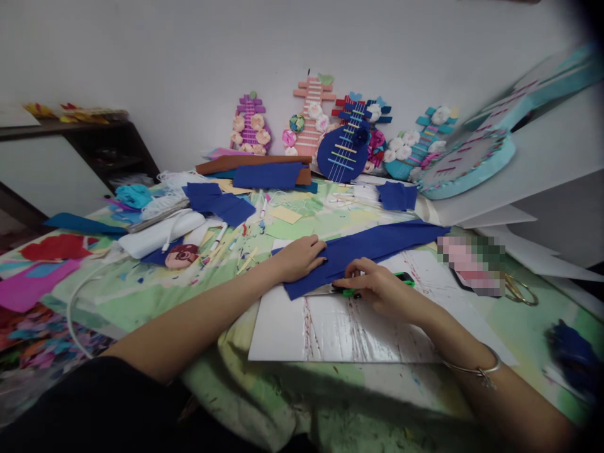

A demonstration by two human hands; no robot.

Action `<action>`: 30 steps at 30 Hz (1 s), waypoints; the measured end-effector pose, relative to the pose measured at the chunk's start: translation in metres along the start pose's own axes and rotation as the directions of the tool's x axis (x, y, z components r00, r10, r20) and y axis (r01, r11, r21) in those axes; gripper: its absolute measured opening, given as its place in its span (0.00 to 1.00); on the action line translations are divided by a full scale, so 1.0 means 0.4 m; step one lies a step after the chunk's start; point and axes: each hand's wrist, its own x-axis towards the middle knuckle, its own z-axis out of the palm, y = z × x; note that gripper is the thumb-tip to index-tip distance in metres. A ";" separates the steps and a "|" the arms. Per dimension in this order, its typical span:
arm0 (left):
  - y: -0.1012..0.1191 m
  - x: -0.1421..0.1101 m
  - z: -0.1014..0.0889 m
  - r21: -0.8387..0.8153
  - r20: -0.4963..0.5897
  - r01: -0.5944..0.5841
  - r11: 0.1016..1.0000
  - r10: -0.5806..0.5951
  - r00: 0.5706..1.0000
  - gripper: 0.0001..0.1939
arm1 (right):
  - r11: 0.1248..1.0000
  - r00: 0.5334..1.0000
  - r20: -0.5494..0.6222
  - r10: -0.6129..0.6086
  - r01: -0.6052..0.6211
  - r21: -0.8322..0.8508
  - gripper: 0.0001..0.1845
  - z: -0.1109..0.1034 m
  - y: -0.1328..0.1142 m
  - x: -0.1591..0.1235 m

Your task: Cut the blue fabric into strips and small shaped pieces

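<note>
A long strip of dark blue sheet material (377,244), cloth or crepe paper, lies across a white board (283,330). My left hand (302,257) rests on the strip's left part, fingers laid out over it and pressing down. Close by on the right, my right hand (377,283) grips a green and black utility knife (404,279). Its front end points left, at the strip's lower edge near the left end. My fingers partly cover the knife, and I cannot tell whether the blade touches the strip. Scored reddish lines mark the board's surface.
Decorated lute-shaped crafts (343,151) lean on the back wall. Blue pieces (221,202), a white power strip (163,234) and pens lie to the left. At right are a blurred-out item (472,264), gold-handled scissors (521,290) and white boards (523,170).
</note>
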 end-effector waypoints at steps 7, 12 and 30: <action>0.002 0.002 -0.002 0.016 0.012 0.006 1.000 -0.006 1.000 0.16 | 1.000 1.000 0.008 0.029 -0.029 0.002 0.31 -0.013 0.005 -0.008; 0.004 0.002 -0.001 0.027 0.004 0.000 1.000 0.000 1.000 0.17 | 0.999 1.000 0.006 0.001 -0.001 0.032 0.31 0.006 0.000 0.005; 0.003 0.002 0.000 0.061 0.012 -0.002 0.998 0.001 1.000 0.17 | 1.000 1.000 -0.017 -0.023 0.024 0.008 0.30 0.004 -0.003 -0.003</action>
